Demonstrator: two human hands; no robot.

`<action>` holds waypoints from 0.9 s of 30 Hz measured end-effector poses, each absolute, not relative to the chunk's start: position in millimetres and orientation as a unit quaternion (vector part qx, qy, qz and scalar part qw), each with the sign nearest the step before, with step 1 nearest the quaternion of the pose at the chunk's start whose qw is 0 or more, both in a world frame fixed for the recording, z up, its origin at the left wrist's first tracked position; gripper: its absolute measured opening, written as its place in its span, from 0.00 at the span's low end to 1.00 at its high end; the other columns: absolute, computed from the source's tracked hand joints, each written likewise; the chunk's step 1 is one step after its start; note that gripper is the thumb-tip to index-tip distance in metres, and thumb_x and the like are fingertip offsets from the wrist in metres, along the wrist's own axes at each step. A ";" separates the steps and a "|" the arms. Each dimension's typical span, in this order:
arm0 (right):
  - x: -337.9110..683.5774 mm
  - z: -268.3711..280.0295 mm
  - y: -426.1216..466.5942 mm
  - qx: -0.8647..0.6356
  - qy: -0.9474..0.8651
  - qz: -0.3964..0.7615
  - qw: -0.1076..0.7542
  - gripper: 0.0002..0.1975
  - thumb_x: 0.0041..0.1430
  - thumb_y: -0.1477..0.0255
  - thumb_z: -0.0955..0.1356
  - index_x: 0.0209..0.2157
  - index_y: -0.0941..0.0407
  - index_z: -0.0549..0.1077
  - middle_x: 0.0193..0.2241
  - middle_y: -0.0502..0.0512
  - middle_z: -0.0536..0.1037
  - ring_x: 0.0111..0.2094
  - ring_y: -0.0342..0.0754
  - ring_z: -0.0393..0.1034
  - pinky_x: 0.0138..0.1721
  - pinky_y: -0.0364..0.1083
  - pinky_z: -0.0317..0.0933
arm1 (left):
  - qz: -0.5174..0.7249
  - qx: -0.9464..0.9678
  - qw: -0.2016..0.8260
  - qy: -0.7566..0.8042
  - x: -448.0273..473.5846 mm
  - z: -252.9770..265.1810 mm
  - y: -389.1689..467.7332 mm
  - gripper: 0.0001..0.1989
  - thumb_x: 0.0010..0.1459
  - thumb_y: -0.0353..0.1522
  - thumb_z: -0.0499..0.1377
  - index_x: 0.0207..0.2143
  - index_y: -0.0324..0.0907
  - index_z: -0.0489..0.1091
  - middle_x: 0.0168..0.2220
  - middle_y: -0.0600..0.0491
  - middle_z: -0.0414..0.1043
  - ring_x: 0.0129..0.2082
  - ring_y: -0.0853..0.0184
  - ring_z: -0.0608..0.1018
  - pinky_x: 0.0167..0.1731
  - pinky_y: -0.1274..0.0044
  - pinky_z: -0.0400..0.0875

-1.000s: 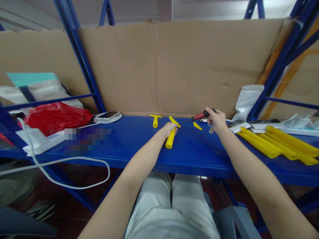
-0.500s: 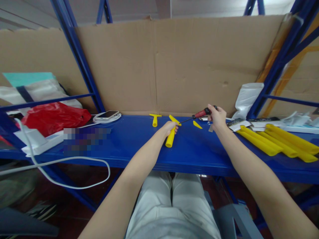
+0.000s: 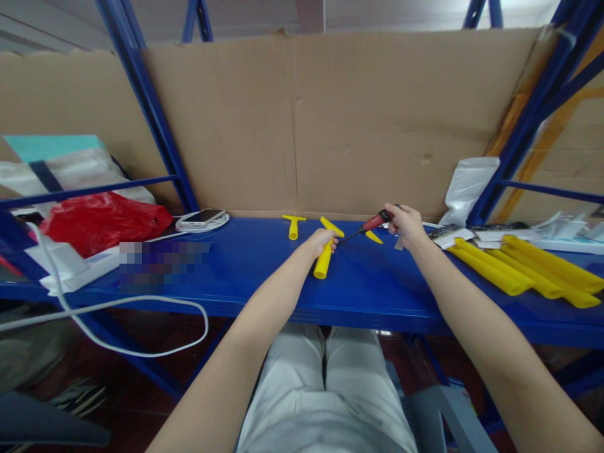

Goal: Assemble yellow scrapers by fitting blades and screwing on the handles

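Observation:
My left hand (image 3: 324, 241) is closed around a yellow T-shaped plastic piece (image 3: 321, 268), its round tube end toward me and its flat crossbar showing beyond my fingers. In my right hand (image 3: 406, 225) is a screwdriver (image 3: 374, 221) with a red and black handle. Its dark shaft slants down to the left, and the tip ends beside my left fingertips; whether it touches the yellow piece I cannot tell. Behind the shaft lies a small flat yellow piece (image 3: 374, 237). A smaller yellow T-shaped piece (image 3: 294, 228) rests near the cardboard.
On the blue table (image 3: 245, 264), several yellow tubes (image 3: 495, 267) lie at the right near a white plastic bag (image 3: 469, 189). To the left are a phone (image 3: 206, 216) on a coiled white cable, a red bag (image 3: 106, 220) and a power strip (image 3: 89, 270). Cardboard (image 3: 377, 119) stands behind.
My right hand has shifted slightly left and down with the screwdriver. The tip now sits lower, close to my left fingertips. My left hand and the yellow T-shaped piece have hardly moved.

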State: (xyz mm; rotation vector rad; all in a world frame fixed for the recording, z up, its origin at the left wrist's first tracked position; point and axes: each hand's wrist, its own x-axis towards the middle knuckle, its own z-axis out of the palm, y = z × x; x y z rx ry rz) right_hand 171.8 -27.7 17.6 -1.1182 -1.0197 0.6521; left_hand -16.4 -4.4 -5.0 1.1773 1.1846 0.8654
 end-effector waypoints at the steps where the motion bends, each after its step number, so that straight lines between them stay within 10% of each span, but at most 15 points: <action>1: 171.2 16.7 -28.1 -0.513 -0.465 0.304 0.654 0.12 0.53 0.71 0.67 0.22 0.55 0.59 0.08 0.39 0.54 0.08 0.36 0.51 0.09 0.37 0.43 | 0.371 0.506 0.589 0.509 -16.5 -5.1 -3.8 0.04 0.58 0.24 0.51 0.30 0.38 0.61 0.14 0.61 0.56 0.10 0.78 0.58 0.14 0.83 0.53; 16: 160.6 1.0 -29.1 -0.722 -0.594 0.234 0.265 0.16 0.62 0.63 0.59 0.28 0.60 0.66 0.09 0.44 0.59 0.09 0.37 0.52 0.12 0.39 0.45 | 0.384 0.507 0.582 0.506 -16.4 -4.5 -4.3 0.08 0.58 0.24 0.49 0.26 0.39 0.59 0.13 0.61 0.55 0.10 0.77 0.58 0.14 0.82 0.53; 27: 153.5 -5.2 -29.4 -0.676 -0.621 0.270 0.289 0.05 0.60 0.74 0.60 0.32 0.59 0.67 0.18 0.46 0.67 0.13 0.35 0.56 0.14 0.36 0.48 | 0.424 0.485 0.578 0.501 -18.3 -7.2 0.1 0.07 0.58 0.24 0.50 0.27 0.39 0.60 0.13 0.61 0.56 0.10 0.77 0.59 0.14 0.82 0.54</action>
